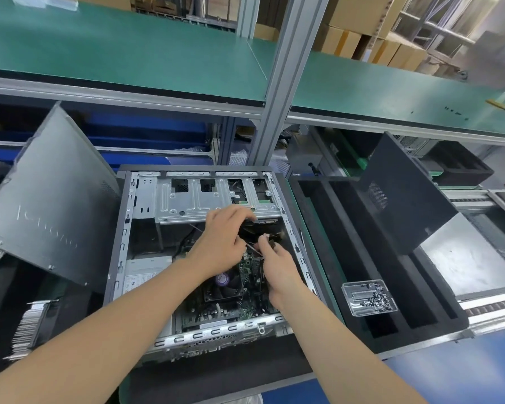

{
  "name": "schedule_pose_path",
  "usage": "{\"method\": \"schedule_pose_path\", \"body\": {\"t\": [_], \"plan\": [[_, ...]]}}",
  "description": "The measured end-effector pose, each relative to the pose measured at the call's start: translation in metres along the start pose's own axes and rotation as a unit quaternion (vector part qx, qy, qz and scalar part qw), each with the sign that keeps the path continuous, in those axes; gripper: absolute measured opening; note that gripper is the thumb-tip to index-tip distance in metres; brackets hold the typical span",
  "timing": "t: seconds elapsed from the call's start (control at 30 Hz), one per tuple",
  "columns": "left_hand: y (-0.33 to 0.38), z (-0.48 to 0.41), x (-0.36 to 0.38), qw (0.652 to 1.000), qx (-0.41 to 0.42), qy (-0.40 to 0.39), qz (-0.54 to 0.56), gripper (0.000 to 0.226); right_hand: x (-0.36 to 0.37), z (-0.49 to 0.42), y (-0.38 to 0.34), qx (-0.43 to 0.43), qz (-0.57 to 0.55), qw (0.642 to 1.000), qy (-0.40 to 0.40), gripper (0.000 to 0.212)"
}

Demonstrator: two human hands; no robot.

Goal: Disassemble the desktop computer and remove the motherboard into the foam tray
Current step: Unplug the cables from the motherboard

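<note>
A dark grey computer case [134, 217] has a silver metal interior. Inside, the motherboard [245, 312] is green, with a black fan [226, 293] bearing a purple sticker [222, 279], thin pale wires [252, 248], and a light grey power supply [149, 269] with a white label. At the bench's right edge, the foam tray [321, 228] is black and holds a clear plastic tray [347, 290] of dark screws. A grey side panel [56, 193] shows faint pale lettering. The shelf mat [129, 53] is green and the boxes [359, 16] are brown.
</note>
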State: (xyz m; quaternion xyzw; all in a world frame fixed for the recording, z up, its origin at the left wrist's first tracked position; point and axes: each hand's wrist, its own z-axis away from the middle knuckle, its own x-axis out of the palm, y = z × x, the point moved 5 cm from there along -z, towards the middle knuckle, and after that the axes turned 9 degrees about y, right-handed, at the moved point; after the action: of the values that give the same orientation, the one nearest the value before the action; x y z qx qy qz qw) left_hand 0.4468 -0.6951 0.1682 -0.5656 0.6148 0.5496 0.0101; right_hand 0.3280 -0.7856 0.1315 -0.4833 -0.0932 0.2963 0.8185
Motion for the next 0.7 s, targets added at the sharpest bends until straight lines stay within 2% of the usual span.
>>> {"method": "schedule_pose_path", "body": {"t": [0.07, 0.1, 0.13, 0.2, 0.23, 0.37, 0.43, 0.5, 0.57, 0.7], "plan": [[0.005, 0.005, -0.002, 0.997, -0.016, 0.016, 0.068, 0.047, -0.002, 0.004, 0.0, -0.049, 0.078, 0.995, -0.024, 0.013], [0.007, 0.006, -0.001, 0.994, -0.034, 0.003, 0.101, 0.041, -0.001, 0.006, -0.002, -0.075, 0.112, 0.99, -0.038, 0.015], [0.009, 0.007, 0.002, 0.992, -0.039, -0.026, 0.114, 0.036, 0.0, 0.006, -0.004, -0.095, 0.145, 0.984, -0.053, 0.028], [0.016, 0.008, 0.01, 0.993, 0.017, -0.099, 0.062, 0.028, 0.0, 0.007, -0.007, -0.115, 0.221, 0.965, -0.078, 0.051], [0.016, 0.009, 0.016, 0.991, 0.051, -0.123, 0.023, 0.026, 0.0, 0.007, -0.007, -0.125, 0.263, 0.953, -0.088, 0.054], [0.014, 0.011, 0.034, 0.976, 0.124, -0.146, -0.105, 0.037, -0.011, 0.006, -0.006, -0.131, 0.367, 0.912, -0.131, 0.04], [0.012, 0.014, 0.042, 0.965, 0.147, -0.151, -0.157, 0.041, -0.016, 0.008, -0.007, -0.119, 0.419, 0.884, -0.169, 0.056], [0.007, 0.018, 0.048, 0.949, 0.161, -0.155, -0.223, 0.045, -0.018, 0.013, -0.007, -0.116, 0.493, 0.836, -0.21, 0.072], [0.0, 0.022, 0.053, 0.935, 0.159, -0.173, -0.264, 0.049, -0.021, 0.015, -0.005, -0.119, 0.585, 0.77, -0.224, 0.073], [-0.005, 0.021, 0.055, 0.941, 0.095, -0.198, -0.259, 0.048, -0.017, 0.017, -0.013, -0.182, 0.715, 0.66, -0.141, 0.038]]}}
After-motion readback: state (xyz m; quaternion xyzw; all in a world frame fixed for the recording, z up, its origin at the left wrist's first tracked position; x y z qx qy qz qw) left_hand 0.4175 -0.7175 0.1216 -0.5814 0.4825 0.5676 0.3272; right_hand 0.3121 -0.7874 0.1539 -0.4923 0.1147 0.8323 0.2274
